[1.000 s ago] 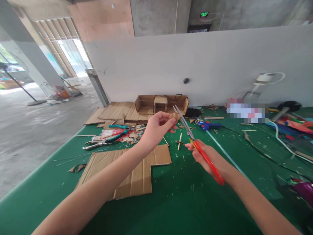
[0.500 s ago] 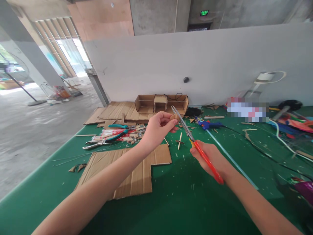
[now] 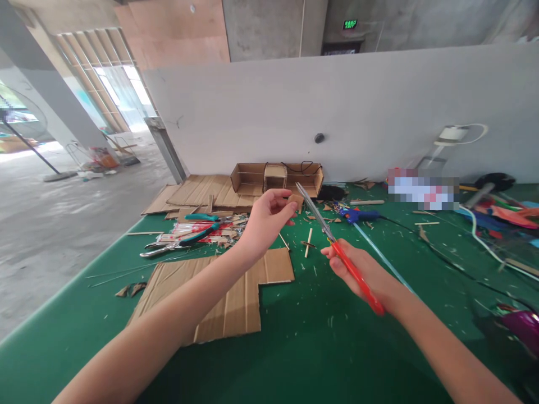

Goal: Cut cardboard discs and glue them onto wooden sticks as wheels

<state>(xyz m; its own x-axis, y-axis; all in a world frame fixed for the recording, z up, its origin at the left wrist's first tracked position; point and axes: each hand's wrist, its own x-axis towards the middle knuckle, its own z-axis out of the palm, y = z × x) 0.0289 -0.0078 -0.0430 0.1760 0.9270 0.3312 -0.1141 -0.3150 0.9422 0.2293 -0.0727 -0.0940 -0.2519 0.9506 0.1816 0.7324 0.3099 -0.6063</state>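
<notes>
Between the thumb and fingers of my left hand (image 3: 269, 219) is a small piece of cardboard (image 3: 297, 201). My right hand (image 3: 357, 266) grips red-handled scissors (image 3: 353, 269), whose metal blades point up and away, close to the right of the cardboard piece. The blades look nearly closed. Below the hands, a small cross of thin wooden sticks (image 3: 309, 244) lies on the green table (image 3: 320, 348). A large cut cardboard sheet (image 3: 236, 308) lies partly under my left forearm.
An open cardboard box structure (image 3: 248, 178) with black cord stands by the white partition (image 3: 252, 112). Teal-handled pliers (image 3: 197, 235) lie at left among sticks and scraps. A blue glue gun (image 3: 357, 215) with its cable is at right, near a white lamp (image 3: 452, 134).
My left hand has shifted slightly left with the cardboard piece, opening a gap from the scissor blades. The fingers of my right hand have moved a little around the scissors.
</notes>
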